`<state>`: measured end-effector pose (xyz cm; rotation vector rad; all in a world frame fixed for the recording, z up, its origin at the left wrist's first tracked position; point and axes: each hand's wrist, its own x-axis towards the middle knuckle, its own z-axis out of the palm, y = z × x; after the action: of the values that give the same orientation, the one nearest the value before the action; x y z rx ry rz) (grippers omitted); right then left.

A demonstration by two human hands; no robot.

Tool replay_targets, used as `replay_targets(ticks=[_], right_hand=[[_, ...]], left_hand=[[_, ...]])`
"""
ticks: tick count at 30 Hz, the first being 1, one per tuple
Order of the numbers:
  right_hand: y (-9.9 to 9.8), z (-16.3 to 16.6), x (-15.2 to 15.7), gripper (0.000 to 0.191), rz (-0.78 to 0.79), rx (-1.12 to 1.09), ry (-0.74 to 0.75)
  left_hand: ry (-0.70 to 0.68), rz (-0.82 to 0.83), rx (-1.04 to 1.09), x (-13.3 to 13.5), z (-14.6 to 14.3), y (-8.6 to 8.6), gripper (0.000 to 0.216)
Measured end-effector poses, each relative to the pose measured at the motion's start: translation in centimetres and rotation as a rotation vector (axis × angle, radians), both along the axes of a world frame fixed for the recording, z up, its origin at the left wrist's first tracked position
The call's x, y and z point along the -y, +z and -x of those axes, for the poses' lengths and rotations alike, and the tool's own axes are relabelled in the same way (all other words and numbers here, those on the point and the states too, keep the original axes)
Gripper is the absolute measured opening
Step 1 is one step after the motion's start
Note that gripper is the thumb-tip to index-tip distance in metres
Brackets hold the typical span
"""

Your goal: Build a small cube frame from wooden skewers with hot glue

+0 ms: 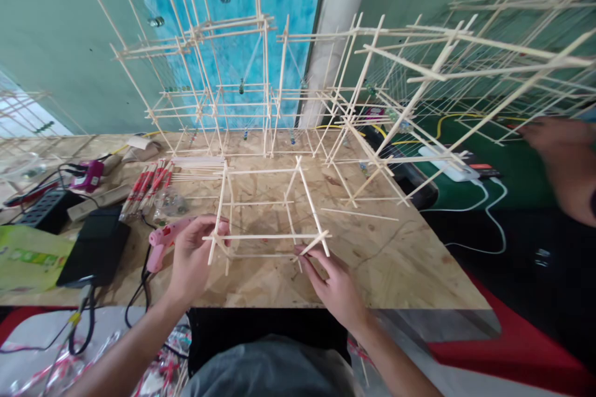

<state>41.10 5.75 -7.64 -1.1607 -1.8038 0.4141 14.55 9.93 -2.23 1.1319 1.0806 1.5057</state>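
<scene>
Skewer frame [265,237] of thin bamboo sticks, an open box shape, sits toward the near edge of the counter [395,260], about midway along it, in the head view. It should handle as very light and stiff but brittle: the slim sticks could flex or snap under a side load, and the joints look like the weak spots, so the surest hold seems to be close to a joint, with both hands sharing the load. Left hand [190,260] is closed around the frame's near left corner, fingers wrapped over the crossing sticks; right hand [338,288] pinches the near right corner between thumb and fingertips. Whether the frame is lifted off the counter cannot be told. A pink hot glue gun [161,245] lies just beside the left hand, its black cord trailing over the near edge. Farther left are red-wrapped skewer bundles [146,189] and a stack of loose sticks [195,162]; larger skewer frames [209,105] stand along the far edge. At the right side, a co-worker's hand [559,149] reaches in beyond a white power strip [447,164]. No writing can be read on the green packet [30,257].
</scene>
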Motion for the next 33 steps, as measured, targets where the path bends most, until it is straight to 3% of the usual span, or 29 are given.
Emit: replay_targets(ticks=[11, 14, 16, 19, 22, 25, 27, 30, 33], right_hand=[[0.1, -0.6, 0.2, 0.016, 0.052, 0.060, -0.003], [1.3, -2.6, -0.1, 0.029, 0.013, 0.103, 0.001], [3.4, -4.3, -0.7, 0.031, -0.040, 0.062, -0.036], [8.7, -5.7, -2.4, 0.014, -0.111, -0.011, -0.120], [14.8, -4.4, -5.1, 0.009, -0.170, 0.040, 0.026], [18.8, -0.7, -8.3, 0.010, 0.058, 0.184, 0.382], [19.7, 2.2, -10.3, 0.010, 0.238, 0.246, 0.580], [19.0, 5.9, -12.4, 0.005, 0.472, 0.278, 0.750], [17.5, 8.0, -13.4, 0.003, 0.727, 0.178, 0.790]], left_hand=[[-0.063, -0.026, -0.032, 0.0, 0.0, 0.0, 0.013], [-0.070, -0.037, -0.046, 0.0, 0.0, -0.2, 0.012], [-0.077, -0.044, -0.055, 0.1, 0.1, -0.2, 0.013], [-0.090, -0.050, -0.069, 0.1, 0.1, -0.1, 0.014], [-0.080, -0.048, -0.103, 0.0, 0.0, 0.2, 0.017], [-0.078, -0.052, -0.112, 0.0, 0.0, 0.3, 0.016], [-0.077, -0.050, -0.110, 0.0, 0.0, 0.3, 0.016], [-0.073, -0.031, -0.101, 0.1, 0.1, 0.0, 0.017], [-0.084, -0.006, -0.060, 0.1, 0.3, -0.4, 0.017]])
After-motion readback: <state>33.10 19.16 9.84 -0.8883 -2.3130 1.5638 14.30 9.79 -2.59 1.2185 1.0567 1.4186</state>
